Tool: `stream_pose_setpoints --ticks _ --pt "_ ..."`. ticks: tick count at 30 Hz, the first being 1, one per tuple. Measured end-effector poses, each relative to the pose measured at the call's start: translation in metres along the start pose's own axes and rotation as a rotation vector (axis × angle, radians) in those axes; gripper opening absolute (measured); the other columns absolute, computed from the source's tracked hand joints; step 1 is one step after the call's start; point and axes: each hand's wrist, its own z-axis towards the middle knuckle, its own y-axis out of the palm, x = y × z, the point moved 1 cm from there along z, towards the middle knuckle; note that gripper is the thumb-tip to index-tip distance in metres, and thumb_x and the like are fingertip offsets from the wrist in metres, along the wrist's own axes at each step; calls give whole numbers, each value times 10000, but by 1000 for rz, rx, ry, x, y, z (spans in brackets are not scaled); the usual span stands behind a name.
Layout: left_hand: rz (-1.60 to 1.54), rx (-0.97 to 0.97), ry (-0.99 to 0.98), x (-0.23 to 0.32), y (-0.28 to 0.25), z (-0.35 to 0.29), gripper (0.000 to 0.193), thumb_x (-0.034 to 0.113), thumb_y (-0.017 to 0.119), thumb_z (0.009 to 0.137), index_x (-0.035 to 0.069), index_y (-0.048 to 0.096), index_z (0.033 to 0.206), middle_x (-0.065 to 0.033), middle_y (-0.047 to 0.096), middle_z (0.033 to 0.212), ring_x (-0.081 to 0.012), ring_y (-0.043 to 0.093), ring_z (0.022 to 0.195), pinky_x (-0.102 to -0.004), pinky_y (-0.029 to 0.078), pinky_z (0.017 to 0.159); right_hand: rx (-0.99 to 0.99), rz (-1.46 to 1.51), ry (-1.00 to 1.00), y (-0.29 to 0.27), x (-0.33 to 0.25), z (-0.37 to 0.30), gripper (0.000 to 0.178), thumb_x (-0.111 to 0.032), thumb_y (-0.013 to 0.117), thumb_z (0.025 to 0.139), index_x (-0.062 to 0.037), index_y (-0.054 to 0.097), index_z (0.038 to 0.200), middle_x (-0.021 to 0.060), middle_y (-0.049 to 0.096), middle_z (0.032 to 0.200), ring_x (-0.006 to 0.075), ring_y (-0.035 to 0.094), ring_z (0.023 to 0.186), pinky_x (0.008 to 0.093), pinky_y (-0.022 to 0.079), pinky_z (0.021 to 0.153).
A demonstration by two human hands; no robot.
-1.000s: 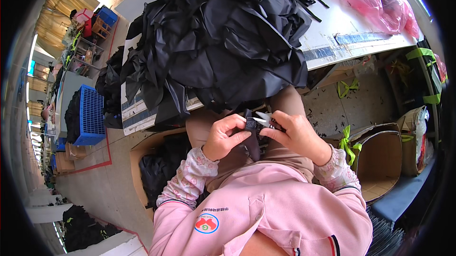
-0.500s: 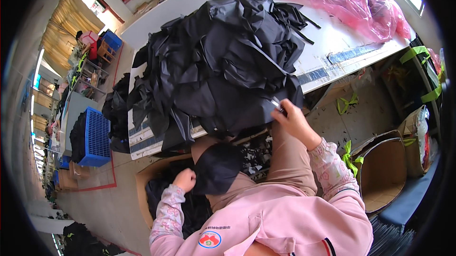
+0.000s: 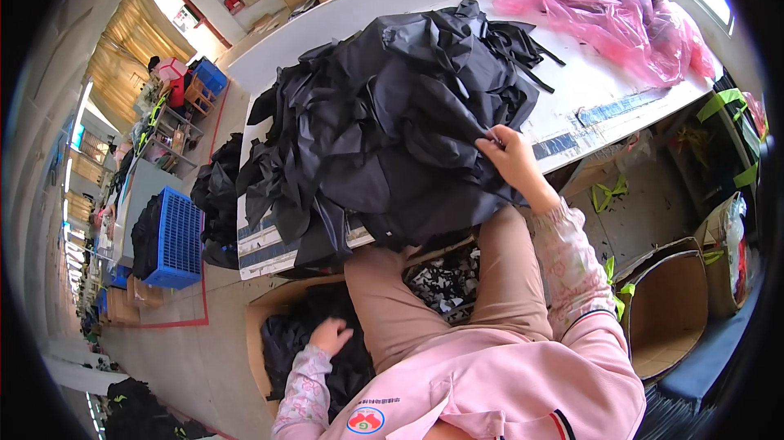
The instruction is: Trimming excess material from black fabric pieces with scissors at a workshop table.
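A big heap of black fabric pieces [image 3: 384, 113] covers much of the white table [image 3: 563, 113] before me. At the right side of the heap, my right hand [image 3: 516, 164] pinches an edge of the black fabric between thumb and fingers. Whether a metal tool is still inside that hand is hidden. My left hand [image 3: 331, 336] is beside my left thigh, above a cardboard box [image 3: 255, 342] holding black fabric [image 3: 306, 309]. Its fingers are loosely apart, and nothing shows in them.
Pink plastic sheeting [image 3: 604, 20] lies at the table's far right. Below the table, between my legs, are black and white scraps [image 3: 445, 281]. An open carton [image 3: 665, 317] stands at right, a blue crate [image 3: 180, 236] at left. A person [image 3: 170, 77] is far left.
The black piece on my left thigh is gone from there, and my left hand has lowered over the box. My right hand has moved up onto the heap; its silver tool no longer shows.
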Motion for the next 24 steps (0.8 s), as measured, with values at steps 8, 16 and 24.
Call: stream_pose_setpoints --ticks 8,16,24 --pt "-682 578 754 236 -86 82 746 136 752 741 8 374 1371 -182 409 1354 -303 487 1190 -371 448 969 -609 1064 300 -17 -114 -88 119 -166 616 936 -71 548 957 -49 513 601 12 407 461 173 316 431" --pt "-2053 -273 1332 260 -66 120 514 296 444 982 6 356 1397 -155 523 1282 -245 543 1137 -336 444 976 -528 1530 382 -22 -132 -119 143 -181 501 987 -65 483 1069 116 631 678 91 387 370 219 295 369" --pt "-1930 -195 426 239 -114 53 562 296 488 977 22 311 1434 -132 483 1353 -220 505 1206 -330 420 1020 -133 644 -91 -6 -93 -117 303 -101 661 885 -32 522 1146 58 636 973 58 520 703 193 421 611"
